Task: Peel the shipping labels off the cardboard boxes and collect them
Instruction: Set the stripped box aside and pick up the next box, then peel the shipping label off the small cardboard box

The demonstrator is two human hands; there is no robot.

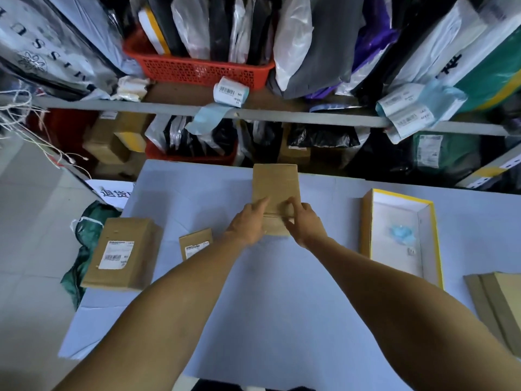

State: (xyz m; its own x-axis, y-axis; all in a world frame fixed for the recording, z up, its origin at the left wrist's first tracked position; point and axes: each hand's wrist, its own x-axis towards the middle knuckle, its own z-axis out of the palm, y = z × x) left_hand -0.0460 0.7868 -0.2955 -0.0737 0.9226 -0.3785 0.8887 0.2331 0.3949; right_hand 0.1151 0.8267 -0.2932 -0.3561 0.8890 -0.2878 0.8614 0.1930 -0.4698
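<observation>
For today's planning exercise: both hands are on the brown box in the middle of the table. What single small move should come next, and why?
Probably turn the middle box over: the left hand and right hand hold it, yet no label shows on its upper face, unlike the large box and small box at left, whose white labels face up.

plain box mid-table | two labelled boxes left, flat
</observation>
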